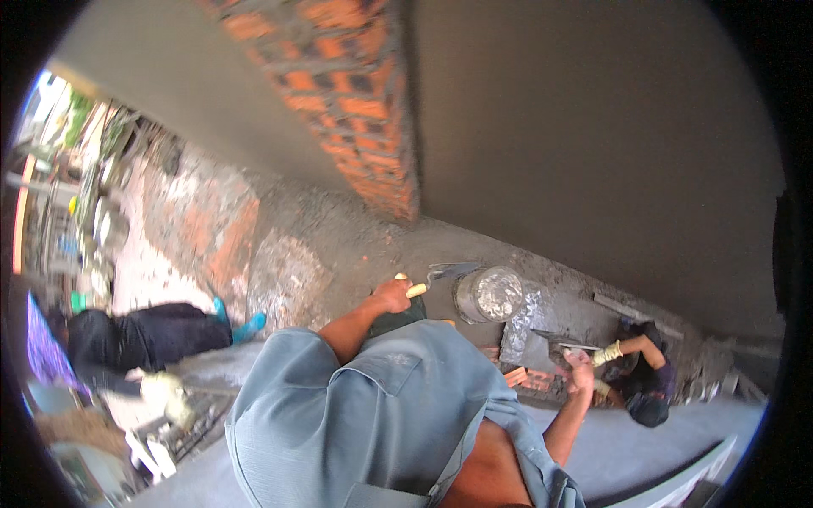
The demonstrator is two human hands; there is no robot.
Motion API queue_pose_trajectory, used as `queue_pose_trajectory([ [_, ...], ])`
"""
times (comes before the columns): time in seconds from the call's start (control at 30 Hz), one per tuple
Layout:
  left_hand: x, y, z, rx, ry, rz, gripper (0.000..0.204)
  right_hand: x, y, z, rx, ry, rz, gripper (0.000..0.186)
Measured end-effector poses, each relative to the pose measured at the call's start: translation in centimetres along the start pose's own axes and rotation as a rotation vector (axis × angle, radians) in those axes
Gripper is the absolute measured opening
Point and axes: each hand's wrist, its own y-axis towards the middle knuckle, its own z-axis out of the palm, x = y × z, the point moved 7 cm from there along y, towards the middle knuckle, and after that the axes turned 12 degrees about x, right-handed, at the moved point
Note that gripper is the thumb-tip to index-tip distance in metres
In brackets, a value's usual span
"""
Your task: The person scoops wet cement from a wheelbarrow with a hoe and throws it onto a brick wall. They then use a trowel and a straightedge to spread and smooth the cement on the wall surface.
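My left hand [391, 295] is closed on the yellow handle [416, 290] of a trowel, its grey blade [450, 270] near a mortar-splashed bucket [489, 293]. My right hand [579, 371] is closed on a flat grey plastering tool [557, 341], beside a co-worker's gloved hand [607, 354]. Whether that glove also grips the tool, I cannot tell. Below the bucket, a few red bricks [529, 379] lie near a mortar-coated board [521, 330].
A brick column [364, 135] and smooth grey plastered wall [584, 135] stand ahead. A crouching co-worker [648, 372] is at right; another person in dark clothes [148, 334] is at left, near buckets [112, 224] and clutter. Rough mortar-stained ground [279, 271] lies between.
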Motion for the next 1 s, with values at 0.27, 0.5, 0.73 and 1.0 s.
queue_pose_trajectory([
  [0.27, 11.9, -5.3, 3.0, -0.154, -0.272, -0.153, 0.033, -0.4, 7.9, 18.5, 0.336, -0.349, 0.156, 0.08],
  [0.5, 22.7, -9.8, 2.7, -0.286, -0.474, -0.258, 0.033, 3.2, 7.9, 40.5, 0.689, -0.484, 0.118, 0.056],
  [0.73, 34.2, -15.1, 3.1, -0.553, -0.775, -0.445, 0.037, 5.8, 7.6, 58.6, 0.919, -0.67, 0.012, 0.045],
  [1.0, 40.2, -19.2, 5.1, -0.752, -0.923, -0.619, 0.039, 4.6, 9.7, 76.3, 1.124, -0.935, 0.08, 0.057],
])
